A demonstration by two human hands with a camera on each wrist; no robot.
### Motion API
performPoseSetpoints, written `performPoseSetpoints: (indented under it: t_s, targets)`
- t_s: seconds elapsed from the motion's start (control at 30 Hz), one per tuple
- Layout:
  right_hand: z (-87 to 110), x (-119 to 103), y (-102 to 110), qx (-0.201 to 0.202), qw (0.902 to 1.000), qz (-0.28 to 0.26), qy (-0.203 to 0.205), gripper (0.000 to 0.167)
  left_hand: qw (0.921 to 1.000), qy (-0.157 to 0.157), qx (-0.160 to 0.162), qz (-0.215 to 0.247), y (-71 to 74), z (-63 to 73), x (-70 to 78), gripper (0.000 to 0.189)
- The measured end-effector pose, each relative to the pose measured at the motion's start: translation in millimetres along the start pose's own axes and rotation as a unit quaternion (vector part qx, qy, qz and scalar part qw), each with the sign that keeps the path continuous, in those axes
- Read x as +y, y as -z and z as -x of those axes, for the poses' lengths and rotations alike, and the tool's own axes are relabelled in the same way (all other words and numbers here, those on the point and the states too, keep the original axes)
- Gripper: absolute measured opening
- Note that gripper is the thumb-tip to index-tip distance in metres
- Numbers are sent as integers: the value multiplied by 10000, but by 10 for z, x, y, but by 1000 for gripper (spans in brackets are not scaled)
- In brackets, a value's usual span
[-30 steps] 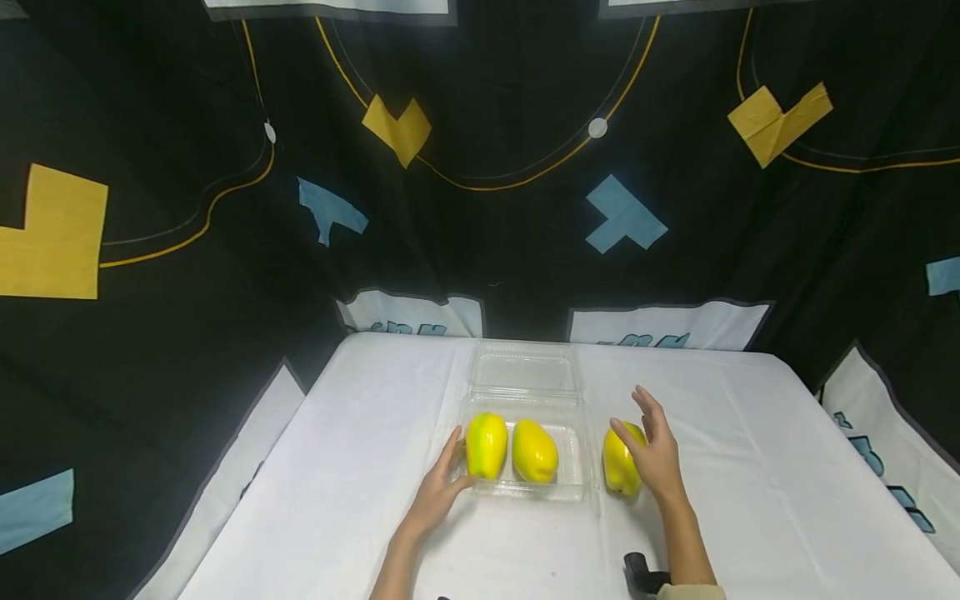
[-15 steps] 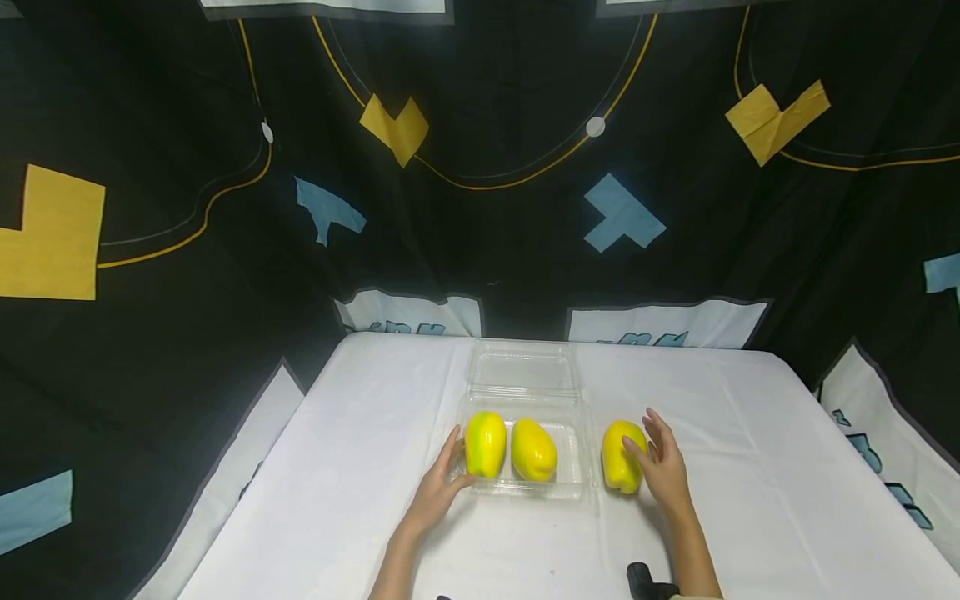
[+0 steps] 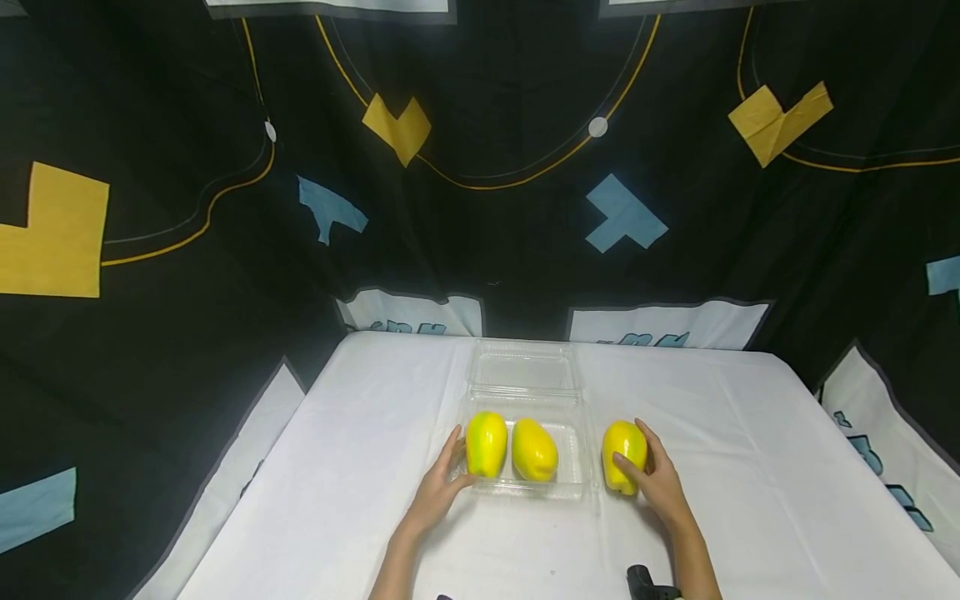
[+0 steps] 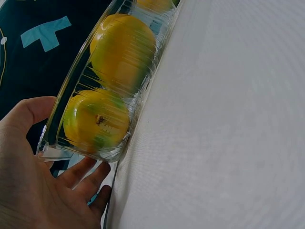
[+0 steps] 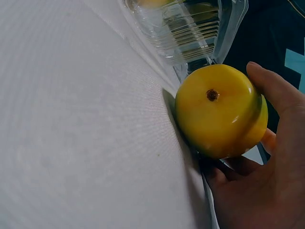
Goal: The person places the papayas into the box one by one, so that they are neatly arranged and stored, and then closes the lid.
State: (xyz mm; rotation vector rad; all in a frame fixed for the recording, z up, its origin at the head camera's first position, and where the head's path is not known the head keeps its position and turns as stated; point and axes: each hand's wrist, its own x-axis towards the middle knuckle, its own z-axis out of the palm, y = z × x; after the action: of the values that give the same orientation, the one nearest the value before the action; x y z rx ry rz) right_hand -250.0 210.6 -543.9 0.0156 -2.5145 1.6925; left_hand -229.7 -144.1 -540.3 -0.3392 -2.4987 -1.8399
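A clear plastic clamshell container (image 3: 570, 450) lies with its lid (image 3: 525, 367) folded back, away from me. Two yellow mangoes stand side by side in its base, a left one (image 3: 486, 444) with a greenish streak and a right one (image 3: 535, 451). At the near left corner my left hand (image 3: 438, 492) grips the container, thumb (image 4: 35, 110) at the rim and fingers along the outside wall. To the right of the container, a third mango (image 3: 621, 454) sits on the table. My right hand (image 3: 660, 483) holds it from the right, thumb and fingers curled round its sides.
The white-covered table (image 3: 750, 467) reaches back to a dark cloth wall (image 3: 495, 250) with yellow and blue patches. A black device (image 3: 647, 583) sits at my right wrist.
My right hand has come down from over the third mango, shifted to its right side and closed its fingers round it. The left hand and the container have stayed in place.
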Motion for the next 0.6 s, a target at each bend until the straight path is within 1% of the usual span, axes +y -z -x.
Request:
performPoseSetpoints:
  t_s: [0.23,0.37,0.43,0.6]
  targets:
    - [-14,0,-11,-3,10000,-48,-70,81,10000,-23,-10,20,15,-4,-11,77]
    - [-2,-23,-11,18,10000,1,-79,80,10000,51,-17,-9,19,4,18,77]
    - [14,-38,-6,39,9999,36,-96,79,9999,74,-55,56,25,26,91,76]
    - [42,-64,3,53,9997,154,-207,79,9997,68,-156,167,53,100,345,75]
